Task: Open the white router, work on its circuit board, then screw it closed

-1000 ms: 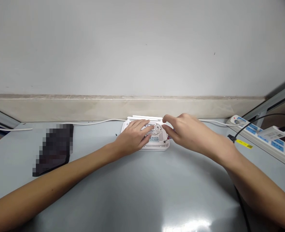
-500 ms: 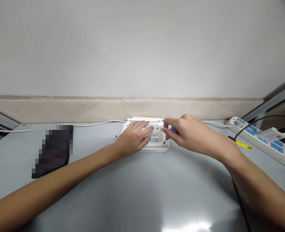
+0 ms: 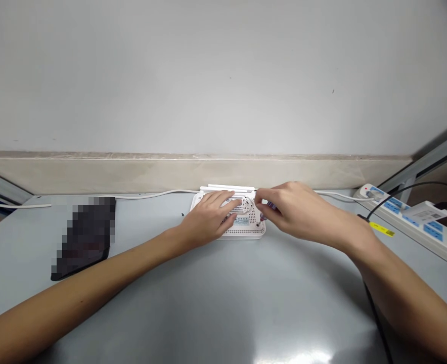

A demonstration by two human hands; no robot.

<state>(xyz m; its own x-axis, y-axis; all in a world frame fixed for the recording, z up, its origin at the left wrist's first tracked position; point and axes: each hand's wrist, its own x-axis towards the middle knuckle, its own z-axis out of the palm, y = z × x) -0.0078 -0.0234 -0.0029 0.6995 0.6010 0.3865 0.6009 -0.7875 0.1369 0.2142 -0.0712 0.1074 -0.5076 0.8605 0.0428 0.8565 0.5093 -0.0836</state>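
- Our left hand [image 3: 207, 216] lies spread across the white router [image 3: 242, 230].
- Our right hand [image 3: 289, 208] pinches a tilted screwdriver [image 3: 262, 218], its tip at the router's near right corner.
- We have the router on the desk [image 3: 208, 298], near the wall [image 3: 223, 101], a power strip [image 3: 433, 232] to the right.

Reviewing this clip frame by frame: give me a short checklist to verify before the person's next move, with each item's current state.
1. Left hand rests on the white device: ok.
2. Right hand grips the slim tool: ok.
3. Tool points at the corner hole: ok.
4. Tip properly seated inside that hole: cannot tell, too small.
5. Small dark piece put away: not ok, it lies loose on the table.
6. Power strip apart from both hands: ok.
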